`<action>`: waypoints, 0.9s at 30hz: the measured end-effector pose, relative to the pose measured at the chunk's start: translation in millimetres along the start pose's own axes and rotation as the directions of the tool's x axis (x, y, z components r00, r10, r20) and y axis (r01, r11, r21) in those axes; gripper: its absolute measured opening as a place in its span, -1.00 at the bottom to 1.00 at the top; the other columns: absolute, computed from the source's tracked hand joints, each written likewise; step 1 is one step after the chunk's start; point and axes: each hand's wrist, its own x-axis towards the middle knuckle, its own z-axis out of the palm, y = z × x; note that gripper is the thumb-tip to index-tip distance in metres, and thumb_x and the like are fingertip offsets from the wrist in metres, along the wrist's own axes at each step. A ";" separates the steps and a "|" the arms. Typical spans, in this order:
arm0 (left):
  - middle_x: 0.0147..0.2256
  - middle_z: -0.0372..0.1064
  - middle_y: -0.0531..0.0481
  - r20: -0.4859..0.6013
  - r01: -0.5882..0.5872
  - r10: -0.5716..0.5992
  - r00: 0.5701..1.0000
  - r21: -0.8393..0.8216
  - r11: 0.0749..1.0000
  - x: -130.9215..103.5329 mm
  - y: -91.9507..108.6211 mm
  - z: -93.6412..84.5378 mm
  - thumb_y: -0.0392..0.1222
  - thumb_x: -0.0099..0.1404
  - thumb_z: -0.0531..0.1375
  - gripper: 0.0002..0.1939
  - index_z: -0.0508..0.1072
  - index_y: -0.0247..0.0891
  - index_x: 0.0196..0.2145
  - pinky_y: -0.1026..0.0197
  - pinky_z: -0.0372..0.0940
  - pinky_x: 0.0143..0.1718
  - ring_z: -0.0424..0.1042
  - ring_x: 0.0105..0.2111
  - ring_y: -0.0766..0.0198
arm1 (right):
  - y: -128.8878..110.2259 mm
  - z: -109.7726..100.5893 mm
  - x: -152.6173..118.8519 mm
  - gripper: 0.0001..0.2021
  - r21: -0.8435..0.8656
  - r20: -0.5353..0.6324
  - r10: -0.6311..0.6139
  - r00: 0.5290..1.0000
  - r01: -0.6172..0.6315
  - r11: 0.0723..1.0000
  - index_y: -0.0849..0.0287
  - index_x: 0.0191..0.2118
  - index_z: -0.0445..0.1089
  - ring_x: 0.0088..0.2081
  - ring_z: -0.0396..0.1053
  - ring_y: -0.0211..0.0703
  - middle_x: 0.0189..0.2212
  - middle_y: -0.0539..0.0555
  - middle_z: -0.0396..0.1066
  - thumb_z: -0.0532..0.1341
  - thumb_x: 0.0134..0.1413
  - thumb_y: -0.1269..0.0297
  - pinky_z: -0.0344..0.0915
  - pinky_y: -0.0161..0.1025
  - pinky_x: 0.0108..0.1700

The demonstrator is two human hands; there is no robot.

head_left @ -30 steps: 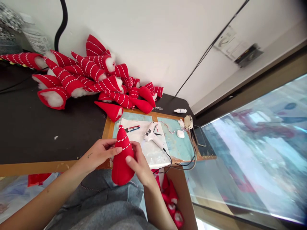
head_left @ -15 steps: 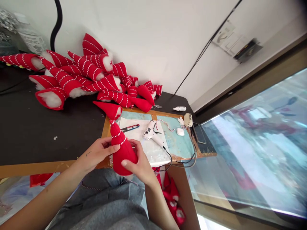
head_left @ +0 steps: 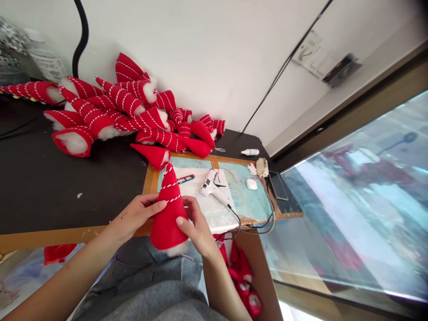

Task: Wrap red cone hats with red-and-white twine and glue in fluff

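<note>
Between my two hands is a red felt cone hat (head_left: pixel 168 225), point up, with red-and-white twisted cord wound around its upper part and white stuffing showing at its base. My left hand (head_left: pixel 142 215) grips its left side, thumb across the front near the lowest cord turn. On the right side my right hand (head_left: pixel 195 225) holds it, thumb pressed on the front. A length of the cord (head_left: pixel 129 264) lies across my lap. Beyond the hat, a white glue gun (head_left: pixel 214 189) and blue-and-red thread snips (head_left: pixel 186 179) rest on a white sheet (head_left: pixel 219 214).
A heap of cord-wrapped red cones (head_left: pixel 117 100) lies along the wall at the back left. On the right are a white case (head_left: pixel 251 184), a phone (head_left: pixel 278 185) and cables. Below the table edge, a cardboard box (head_left: pixel 264 267) holds more red cones.
The hat has tilted more upright, its tip shifting right and its base left. My hands stay on both its sides, and the view has shifted slightly.
</note>
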 end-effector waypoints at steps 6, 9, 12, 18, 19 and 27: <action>-0.32 0.64 -0.06 -0.050 -0.084 0.095 0.994 0.195 0.977 -0.4 0.6 -6.4 0.18 0.16 0.49 -0.61 0.71 -0.14 -0.20 0.11 0.49 -0.20 0.60 -0.22 -0.03 | -10.4 2.8 -0.5 -0.61 -0.209 -0.070 -0.025 0.997 0.010 0.978 0.05 -0.01 0.42 -0.08 0.49 0.00 -0.07 0.08 0.57 0.41 0.09 0.06 0.42 -0.05 0.06; -0.40 0.50 0.04 -0.170 -0.174 0.248 0.954 0.363 0.915 -4.2 4.3 -8.0 0.18 0.14 0.50 -0.56 0.65 -0.13 -0.15 0.21 0.35 -0.35 0.45 -0.38 0.14 | -8.7 3.0 0.8 -0.61 -0.328 -0.188 -0.062 0.980 -0.003 0.945 0.05 -0.02 0.38 -0.09 0.50 0.04 -0.08 0.10 0.55 0.38 0.06 0.08 0.43 0.00 0.04; -0.47 0.37 0.07 -0.196 -0.200 0.324 0.925 0.473 0.858 -12.9 10.2 -6.8 0.24 0.21 0.44 -0.61 0.58 -0.15 -0.34 0.25 0.23 -0.41 0.31 -0.45 0.22 | -3.2 4.2 2.4 -0.57 -0.544 -0.314 -0.201 0.928 -0.003 0.839 0.07 0.01 0.36 -0.01 0.49 0.17 -0.05 0.18 0.52 0.39 0.03 0.10 0.42 0.12 0.09; -0.51 0.29 0.09 -0.200 -0.263 0.357 0.912 0.384 0.885 -27.8 9.9 -4.1 0.24 0.27 0.40 -0.57 0.50 -0.15 -0.45 0.25 0.15 -0.49 0.21 -0.51 0.27 | 3.2 10.4 4.4 -0.60 -0.706 -0.356 -0.380 0.853 0.021 0.708 0.09 0.03 0.39 0.00 0.46 0.27 -0.06 0.25 0.49 0.37 0.07 0.16 0.42 0.22 0.07; -0.52 0.27 0.10 -0.203 -0.272 0.358 0.911 0.356 0.894 -28.0 8.3 -3.0 0.24 0.28 0.40 -0.57 0.49 -0.16 -0.45 0.26 0.13 -0.50 0.19 -0.52 0.28 | 2.7 10.9 4.2 -0.60 -0.691 -0.359 -0.376 0.854 0.028 0.723 0.08 0.03 0.39 0.01 0.46 0.26 -0.06 0.25 0.50 0.37 0.08 0.15 0.42 0.21 0.07; -0.49 0.34 0.09 -0.310 -0.191 0.253 0.917 0.217 0.957 -16.0 -2.0 8.3 0.29 0.12 0.48 -0.52 0.51 -0.16 -0.39 0.27 0.23 -0.49 0.28 -0.50 0.27 | -4.4 4.3 0.1 -0.60 -0.157 -0.188 -0.070 0.980 0.040 0.987 0.06 0.00 0.44 -0.07 0.52 0.04 -0.07 0.10 0.58 0.40 0.09 0.05 0.45 -0.03 0.06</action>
